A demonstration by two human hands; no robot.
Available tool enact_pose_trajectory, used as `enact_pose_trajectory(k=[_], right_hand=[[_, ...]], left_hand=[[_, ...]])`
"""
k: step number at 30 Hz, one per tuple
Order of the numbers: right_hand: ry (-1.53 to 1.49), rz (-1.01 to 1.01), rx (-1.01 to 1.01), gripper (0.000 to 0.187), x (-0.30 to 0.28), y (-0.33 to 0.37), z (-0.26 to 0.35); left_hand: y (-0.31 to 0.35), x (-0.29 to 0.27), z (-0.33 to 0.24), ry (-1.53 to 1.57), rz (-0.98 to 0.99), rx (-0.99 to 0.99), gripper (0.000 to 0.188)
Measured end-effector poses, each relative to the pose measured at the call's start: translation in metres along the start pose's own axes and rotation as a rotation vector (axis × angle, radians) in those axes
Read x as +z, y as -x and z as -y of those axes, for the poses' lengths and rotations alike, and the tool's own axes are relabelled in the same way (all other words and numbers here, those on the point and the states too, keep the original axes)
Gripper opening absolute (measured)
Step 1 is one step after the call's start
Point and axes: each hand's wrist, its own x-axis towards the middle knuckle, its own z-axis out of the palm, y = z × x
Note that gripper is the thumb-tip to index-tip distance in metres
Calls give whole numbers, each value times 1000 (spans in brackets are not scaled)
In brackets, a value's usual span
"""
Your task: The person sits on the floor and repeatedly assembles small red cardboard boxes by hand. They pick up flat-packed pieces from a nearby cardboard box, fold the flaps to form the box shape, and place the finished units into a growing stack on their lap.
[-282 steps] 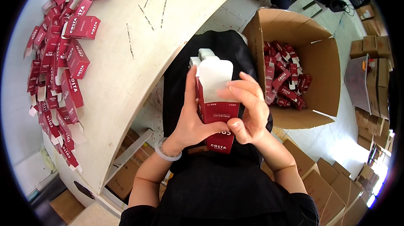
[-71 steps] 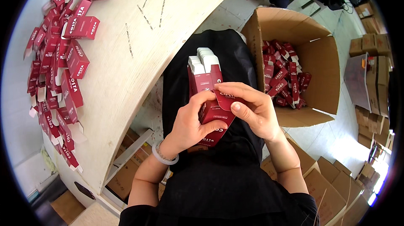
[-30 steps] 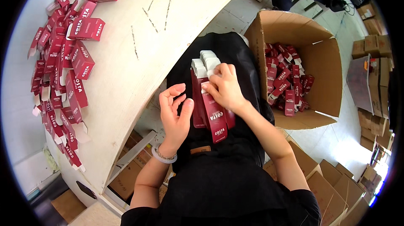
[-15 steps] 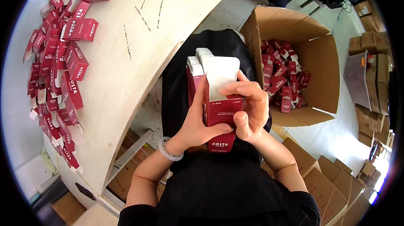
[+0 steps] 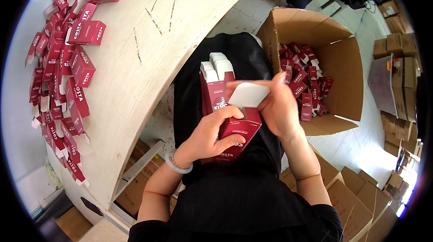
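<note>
A: Red carton [image 5: 239,130] with a white flap [image 5: 249,94], over the lap. What changed from half a second back?

B: Not much. Carton sits lower and tilted more now, flap folded over toward the right hand [image 5: 279,111] instead of standing up. A second ago the hands were apart, working at the stack of flat cartons [image 5: 215,84]; now both are on one carton.

A: Left hand [image 5: 212,133]?

B: Wrapped round the carton's left side and bottom, thumb across the front face, fingers curled underneath. Closed grip on it. Bracelet [image 5: 177,163] at the wrist.

A: Right hand?

B: On the carton's upper right, fingertips pinching the white flap's edge, palm behind the carton's top. So it's held between both hands, left below, right above.

A: The stack?

B: Just behind the carton, on its upper left, leaning on the black lap, white tabs up. Touching or nearly touching the held carton, can't tell which.

A: Rest, relative to the carton?

B: Wooden table [image 5: 149,61] to its left, curved edge. Lots of red cartons [image 5: 67,75] lie along the table's far-left side, some folded up, some flat. Open cardboard box [image 5: 333,70] to the carton's right on the floor, with more red cartons [image 5: 304,88] inside. Stacked brown boxes [image 5: 397,57] further right.
</note>
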Motion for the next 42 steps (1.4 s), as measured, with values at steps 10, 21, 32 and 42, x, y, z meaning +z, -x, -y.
enact_pose_trajectory(k=[10, 21, 32, 42], right_hand=[[587, 158, -253, 28, 2, 17, 11], [983, 266, -695, 31, -6, 28, -6], [1767, -484, -535, 15, -75, -4, 34], [1512, -1, -811, 28, -39, -90, -99]], left_hand=[[1, 12, 5, 149, -349, 113, 70], [-3, 25, 4, 89, -214, -138, 54], [10, -15, 21, 265, -434, -224, 12], [17, -16, 23, 173, -552, -241, 8]])
